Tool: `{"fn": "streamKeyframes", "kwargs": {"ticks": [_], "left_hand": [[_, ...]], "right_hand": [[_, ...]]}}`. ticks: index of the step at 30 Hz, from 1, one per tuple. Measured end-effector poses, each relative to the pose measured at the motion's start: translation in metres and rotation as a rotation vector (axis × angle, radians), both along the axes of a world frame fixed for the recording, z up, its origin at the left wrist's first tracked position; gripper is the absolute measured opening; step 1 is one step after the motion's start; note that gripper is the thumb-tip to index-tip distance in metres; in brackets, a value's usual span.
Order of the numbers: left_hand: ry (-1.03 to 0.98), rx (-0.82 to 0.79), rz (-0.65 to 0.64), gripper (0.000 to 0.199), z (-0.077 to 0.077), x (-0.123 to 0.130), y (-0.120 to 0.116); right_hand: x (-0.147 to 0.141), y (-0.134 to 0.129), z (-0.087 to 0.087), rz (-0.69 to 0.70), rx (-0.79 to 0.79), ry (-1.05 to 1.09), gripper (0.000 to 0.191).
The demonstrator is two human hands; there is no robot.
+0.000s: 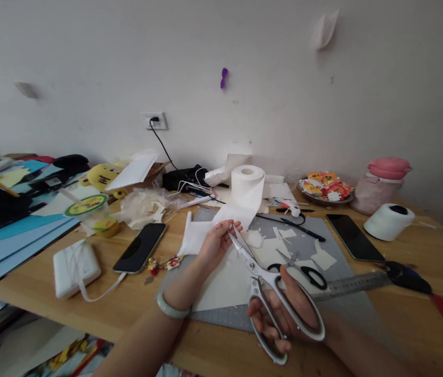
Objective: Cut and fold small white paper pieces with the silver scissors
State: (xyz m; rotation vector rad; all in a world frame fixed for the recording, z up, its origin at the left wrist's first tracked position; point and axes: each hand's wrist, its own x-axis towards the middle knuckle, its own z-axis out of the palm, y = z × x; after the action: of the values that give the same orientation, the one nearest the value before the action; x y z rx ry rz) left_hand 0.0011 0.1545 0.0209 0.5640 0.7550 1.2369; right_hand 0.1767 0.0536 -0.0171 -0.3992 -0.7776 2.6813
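Over the grey cutting mat point(240, 317), large silver scissors point(258, 269) are held in the right hand point(280, 314). Right fingers curled and passed through the handle loops, thumb on the upper handle; handles spread, blades parted slightly, tips directed at the left hand point(217, 242). Left palm is turned up, fingers curled, tips gathered at the blade tips; whether they are fully closed, or anything is pinched, cannot be told. Pale green bangle point(172, 309) is worn on the left wrist.

White sheet point(221, 290) is laid on the mat below the hands. Paper roll point(247, 183) is stood upright behind, its loose end draped down toward the left hand. Paper scraps point(323, 257) are scattered on the mat; black-handled scissors point(313, 276) are laid among them, metal ruler point(358, 284) nearby, right of the silver pair. Black pen point(303, 229) is placed farther back.

Phone point(140, 248) is set to the left, white cable point(103, 296) plugged in, white power bank point(76, 268) beside it. Second phone point(354, 237) is set to the right, near a thread cone point(389, 222).
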Motion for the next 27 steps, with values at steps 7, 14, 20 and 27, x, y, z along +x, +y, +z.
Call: {"fn": "streamKeyframes", "kwargs": {"ticks": [7, 14, 20, 27], "left_hand": [[-0.002, -0.001, -0.005, 0.012, 0.0011, 0.0005, -0.0007], [0.026, 0.014, -0.088, 0.012, 0.0010, 0.0012, -0.0037], [0.048, 0.021, -0.164, 0.009, -0.0029, 0.0006, -0.0027], [0.064, 0.030, -0.312, 0.007, -0.0046, -0.0015, -0.0047]], "right_hand": [[0.0024, 0.0002, -0.0081, -0.092, -0.094, 0.026, 0.097], [0.0004, -0.0003, -0.0028, -0.114, -0.073, 0.031, 0.097], [-0.0015, -0.0007, 0.0005, -0.130, -0.046, 0.036, 0.097], [-0.0030, 0.0002, 0.0016, -0.154, 0.009, 0.039, 0.087]]}}
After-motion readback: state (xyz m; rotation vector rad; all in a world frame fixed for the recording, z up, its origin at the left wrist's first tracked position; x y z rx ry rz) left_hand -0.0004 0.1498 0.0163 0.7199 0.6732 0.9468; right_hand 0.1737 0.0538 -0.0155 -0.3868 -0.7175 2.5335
